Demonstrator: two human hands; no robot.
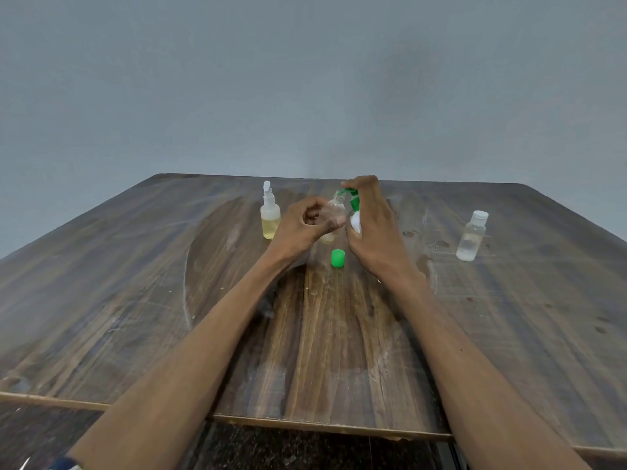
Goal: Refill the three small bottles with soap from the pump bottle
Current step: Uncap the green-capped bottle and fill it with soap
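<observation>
left fingers (pixel 314 220) grip the small clear bottle (pixel 334 215), right fingers (pixel 364 198) press the green-topped white pump bottle (pixel 354 215). yellowish bottle (pixel 270 215) looks filled, capped clear one (pixel 471 237) on the surface seems untouched.

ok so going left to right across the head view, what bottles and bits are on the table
bottle with yellow soap → left hand gripping the clear small bottle → right hand on the green-topped pump bottle → white-capped bottle; the green cap lies nearer, below the hands.
</observation>
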